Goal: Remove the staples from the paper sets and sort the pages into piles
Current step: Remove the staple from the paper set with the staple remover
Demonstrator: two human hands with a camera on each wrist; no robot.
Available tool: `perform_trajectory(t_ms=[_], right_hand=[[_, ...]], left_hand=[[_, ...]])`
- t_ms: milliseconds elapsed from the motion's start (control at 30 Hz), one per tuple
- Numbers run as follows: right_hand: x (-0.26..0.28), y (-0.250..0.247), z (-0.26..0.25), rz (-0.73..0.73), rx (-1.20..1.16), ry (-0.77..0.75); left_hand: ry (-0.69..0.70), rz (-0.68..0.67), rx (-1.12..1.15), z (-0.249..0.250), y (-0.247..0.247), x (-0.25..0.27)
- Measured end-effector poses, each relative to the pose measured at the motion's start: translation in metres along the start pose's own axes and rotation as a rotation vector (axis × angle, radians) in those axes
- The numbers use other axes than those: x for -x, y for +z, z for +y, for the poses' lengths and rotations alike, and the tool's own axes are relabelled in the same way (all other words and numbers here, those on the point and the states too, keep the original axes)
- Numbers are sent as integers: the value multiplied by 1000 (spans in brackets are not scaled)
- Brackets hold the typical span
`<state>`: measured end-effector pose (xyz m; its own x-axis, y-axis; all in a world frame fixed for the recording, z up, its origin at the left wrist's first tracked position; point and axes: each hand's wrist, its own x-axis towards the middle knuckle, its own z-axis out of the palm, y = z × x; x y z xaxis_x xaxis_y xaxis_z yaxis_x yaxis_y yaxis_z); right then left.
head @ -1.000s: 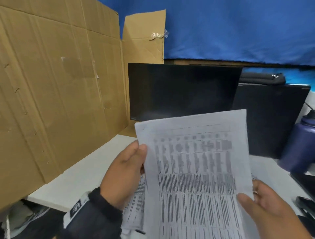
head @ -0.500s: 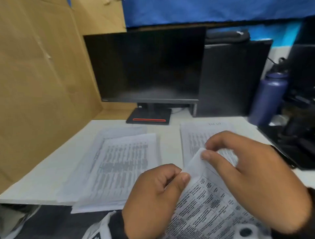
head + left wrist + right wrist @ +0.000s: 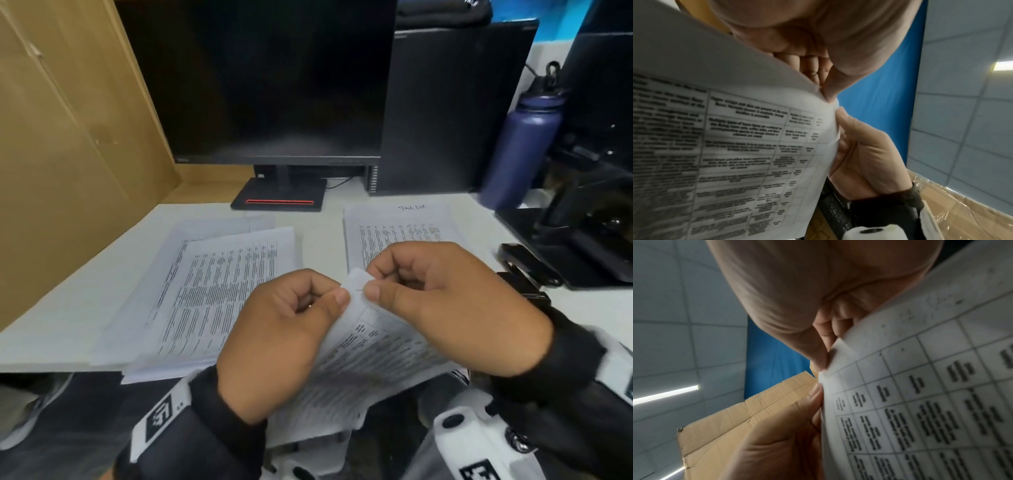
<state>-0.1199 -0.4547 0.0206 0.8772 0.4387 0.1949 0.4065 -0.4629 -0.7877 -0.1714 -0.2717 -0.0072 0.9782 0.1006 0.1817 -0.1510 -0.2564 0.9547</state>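
paper set (image 3: 373, 346) corner pinched by left hand (image 3: 274, 339) and right hand (image 3: 455, 308).

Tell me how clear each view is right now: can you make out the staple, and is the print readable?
Head view: fairly sharp at the pinched corner, where a thin dark staple shows between left hand and right hand; the paper set blurs lower down. Left wrist view: table print soft and shadowed, unreadable. Right wrist view: grid lines clear, text smeared, palm filling the top; no staple discernible in either wrist view.
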Motion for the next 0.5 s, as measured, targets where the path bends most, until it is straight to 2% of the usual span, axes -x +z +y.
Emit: perform_trajectory(t_ms=[200,500], right_hand=[[1,2,3,-67,35,1],[0,2,5,-63,-23,-3]], left_hand=[[-9,-30,10,0,-1,0],[-70,-127,67,0,-5,-1]])
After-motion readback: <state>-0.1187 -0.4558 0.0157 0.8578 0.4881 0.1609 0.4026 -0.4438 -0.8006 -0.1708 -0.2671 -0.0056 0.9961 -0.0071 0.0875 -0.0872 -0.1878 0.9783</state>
